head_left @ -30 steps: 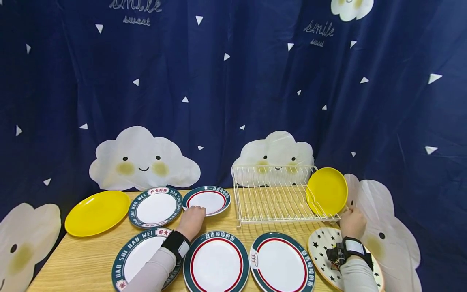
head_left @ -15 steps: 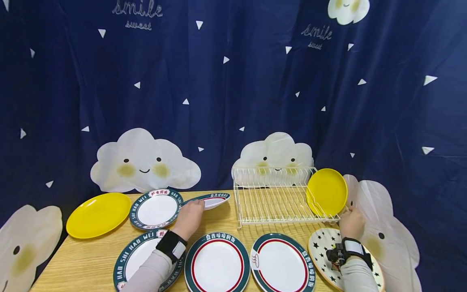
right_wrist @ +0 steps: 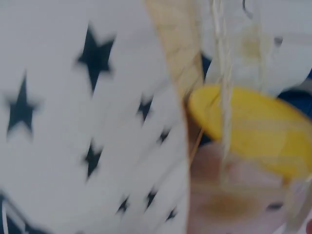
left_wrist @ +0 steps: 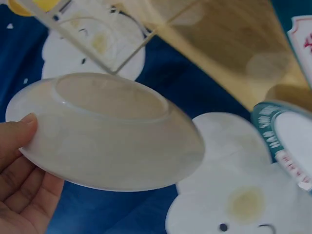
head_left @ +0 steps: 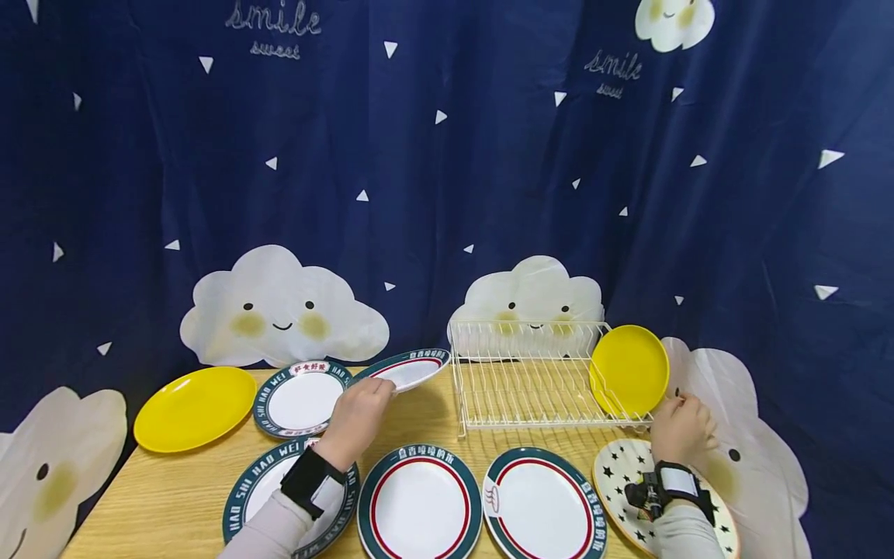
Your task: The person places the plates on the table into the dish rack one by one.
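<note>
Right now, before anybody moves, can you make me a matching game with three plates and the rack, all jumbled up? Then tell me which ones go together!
Things
1. Wide yellow plate
2. White plate with black stars
3. White wire dish rack
4. Small white plate with teal rim and red ring

Places and states
A. Tilted, held at its edge by the left hand
B. Lying flat, farthest left of all the plates
C. Holding a smaller round yellow plate at its right end
D. At the right end of the front row of plates

Right pairs: 1-B, 2-D, 3-C, 4-A
</note>
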A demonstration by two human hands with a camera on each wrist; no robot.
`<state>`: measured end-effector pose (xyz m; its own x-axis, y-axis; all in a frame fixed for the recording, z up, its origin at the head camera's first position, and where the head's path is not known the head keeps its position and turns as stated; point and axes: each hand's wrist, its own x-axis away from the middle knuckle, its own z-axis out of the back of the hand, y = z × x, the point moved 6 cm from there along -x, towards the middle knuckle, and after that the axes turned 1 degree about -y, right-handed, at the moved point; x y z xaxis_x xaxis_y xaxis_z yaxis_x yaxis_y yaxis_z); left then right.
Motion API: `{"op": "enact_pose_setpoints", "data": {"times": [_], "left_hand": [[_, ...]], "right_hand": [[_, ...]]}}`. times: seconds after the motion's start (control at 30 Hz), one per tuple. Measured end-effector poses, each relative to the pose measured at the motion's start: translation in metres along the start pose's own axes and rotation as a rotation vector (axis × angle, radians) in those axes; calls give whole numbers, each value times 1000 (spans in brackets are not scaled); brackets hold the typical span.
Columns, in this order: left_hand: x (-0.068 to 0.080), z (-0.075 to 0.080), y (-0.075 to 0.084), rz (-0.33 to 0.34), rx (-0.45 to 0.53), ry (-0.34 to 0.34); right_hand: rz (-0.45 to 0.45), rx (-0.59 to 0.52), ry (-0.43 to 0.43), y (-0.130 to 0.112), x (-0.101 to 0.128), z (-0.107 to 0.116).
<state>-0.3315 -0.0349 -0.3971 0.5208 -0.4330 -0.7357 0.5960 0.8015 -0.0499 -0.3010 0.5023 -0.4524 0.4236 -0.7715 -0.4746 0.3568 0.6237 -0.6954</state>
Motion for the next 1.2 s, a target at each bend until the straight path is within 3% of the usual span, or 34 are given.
{"op": "enact_pose_setpoints", "data": {"times": [0.1, 0.27, 0.37, 0.57, 0.63, 0.7, 0.8, 0.93, 1.2], "left_hand": [[-2, 13, 10, -77, 16, 42], [-5, 25, 29, -212, 46, 92], [-4, 26, 41, -288, 55, 113], [4, 19, 61, -438, 54, 176], [7, 18, 66, -476, 66, 193], [10, 18, 70, -504, 94, 210], [13, 17, 73, -525, 121, 234], [15, 14, 75, -522, 130, 227], [16, 0, 77, -463, 140, 156]], "right_hand": [[80, -71, 34, -24, 11, 1], [199, -176, -152, -78, 34, -8], [232, -246, -385, -110, 53, -18], [164, -374, -1065, -150, 115, -42], [146, -406, -1216, -156, 135, -45], [134, -450, -1303, -158, 149, -45], [94, -542, -1363, -159, 160, -44], [17, -633, -1376, -153, 164, -45], [-95, -640, -1245, -139, 161, -39]]}}
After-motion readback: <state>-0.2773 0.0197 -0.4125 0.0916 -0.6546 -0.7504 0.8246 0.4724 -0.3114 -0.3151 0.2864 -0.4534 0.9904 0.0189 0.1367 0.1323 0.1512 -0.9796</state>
